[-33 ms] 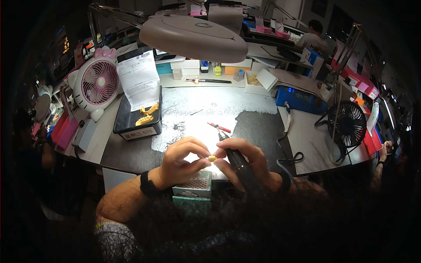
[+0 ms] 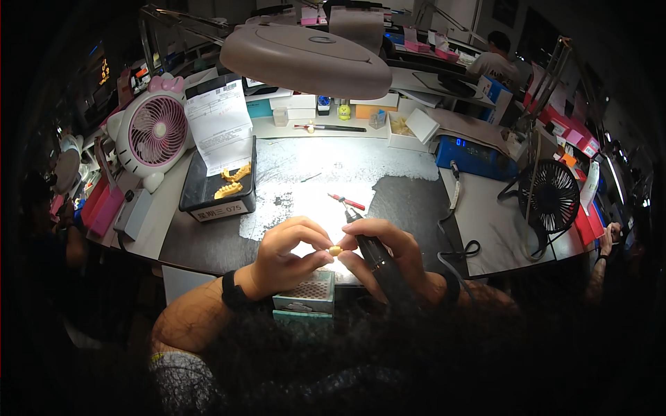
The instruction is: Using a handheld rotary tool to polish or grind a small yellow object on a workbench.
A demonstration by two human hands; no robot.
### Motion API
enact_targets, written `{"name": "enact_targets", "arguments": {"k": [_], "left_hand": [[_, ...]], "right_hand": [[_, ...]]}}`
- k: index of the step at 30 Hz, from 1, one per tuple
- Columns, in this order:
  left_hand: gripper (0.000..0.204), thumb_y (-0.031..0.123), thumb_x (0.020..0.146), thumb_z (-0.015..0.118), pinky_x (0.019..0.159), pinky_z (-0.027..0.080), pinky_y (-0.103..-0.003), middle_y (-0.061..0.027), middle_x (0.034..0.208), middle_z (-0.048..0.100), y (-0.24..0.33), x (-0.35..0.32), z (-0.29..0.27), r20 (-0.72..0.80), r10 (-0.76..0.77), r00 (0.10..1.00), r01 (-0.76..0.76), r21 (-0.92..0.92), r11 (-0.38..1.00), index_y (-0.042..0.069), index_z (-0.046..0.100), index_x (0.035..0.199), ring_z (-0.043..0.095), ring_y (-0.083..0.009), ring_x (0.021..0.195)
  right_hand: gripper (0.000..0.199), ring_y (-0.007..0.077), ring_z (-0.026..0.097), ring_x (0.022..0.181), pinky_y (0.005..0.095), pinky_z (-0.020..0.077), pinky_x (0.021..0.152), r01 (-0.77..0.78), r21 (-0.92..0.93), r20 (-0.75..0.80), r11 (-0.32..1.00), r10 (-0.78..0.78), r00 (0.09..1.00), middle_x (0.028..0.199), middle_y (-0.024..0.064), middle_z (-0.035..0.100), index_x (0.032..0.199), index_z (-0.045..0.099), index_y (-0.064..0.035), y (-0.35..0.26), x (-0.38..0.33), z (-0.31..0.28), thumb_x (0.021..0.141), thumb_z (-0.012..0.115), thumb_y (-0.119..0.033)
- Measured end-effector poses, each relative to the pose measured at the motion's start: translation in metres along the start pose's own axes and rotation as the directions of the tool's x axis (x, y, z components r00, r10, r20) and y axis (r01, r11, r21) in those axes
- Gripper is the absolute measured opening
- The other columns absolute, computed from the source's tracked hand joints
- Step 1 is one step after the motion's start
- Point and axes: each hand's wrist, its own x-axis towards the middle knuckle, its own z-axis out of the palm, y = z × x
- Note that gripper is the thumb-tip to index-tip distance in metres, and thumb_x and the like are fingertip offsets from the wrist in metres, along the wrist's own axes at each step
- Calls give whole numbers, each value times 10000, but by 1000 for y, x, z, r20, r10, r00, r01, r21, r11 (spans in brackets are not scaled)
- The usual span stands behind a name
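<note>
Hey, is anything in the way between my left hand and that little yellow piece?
Nothing visible: your left hand holds the piece directly, and your right hand meets its other side. The black tool in your right hand lies beside the piece, not between.

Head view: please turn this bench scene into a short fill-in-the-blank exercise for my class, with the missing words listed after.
1. The left hand pinches a small piece coloured ____.
2. The right hand holds a handpiece coloured ____.
3. The pink-and-white fan stands to the ____ of the tray.
4. The blue box sits to the ____ of the red tool.

Missing words: yellow; black; left; right.
</note>
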Motion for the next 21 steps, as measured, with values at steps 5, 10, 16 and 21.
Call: {"name": "enact_targets", "arguments": {"k": [5, 10, 16, 21], "left_hand": [[204, 22, 817, 841, 702, 550, -316, -96, 897, 714, 1, 1, 0, 1, 6, 1000, -6, -2, 1000, 29, 674, 936, 694, -218, 792], [189, 12, 826, 827, 703, 541, -312, -108, 899, 712, 0, 0, -1, 3, 3, 1000, -3, -22, 1000, 15, 685, 950, 687, -210, 797], [192, 22, 821, 839, 697, 547, -317, -95, 888, 713, 2, 1, -1, -1, -9, 1000, 9, -12, 1000, 24, 680, 929, 692, -218, 790], [162, 16, 823, 827, 701, 549, -322, -99, 879, 724, 3, 3, -2, 30, -2, 1000, 2, 16, 1000, 14, 698, 921, 692, -223, 780]], "right_hand": [[377, 164, 728, 805, 284, 570, 705, 3, 18, -4, 1000, -3, 1000, 896, 100, 714, 1208, 627, -16, 1, 0, 1, 867, 784, 20], [375, 164, 730, 808, 283, 573, 707, -3, 22, -1, 1000, 3, 1000, 892, 100, 713, 1202, 630, -16, 1, 0, 1, 864, 790, 17], [379, 170, 731, 804, 287, 576, 709, -4, 20, 3, 1000, 4, 1000, 899, 104, 715, 1206, 628, -16, 3, -1, 1, 863, 785, 23], [381, 181, 731, 822, 293, 572, 716, -15, 44, 1, 999, 15, 1000, 920, 117, 715, 1206, 627, -13, 6, -2, 1, 859, 774, 40]]}}
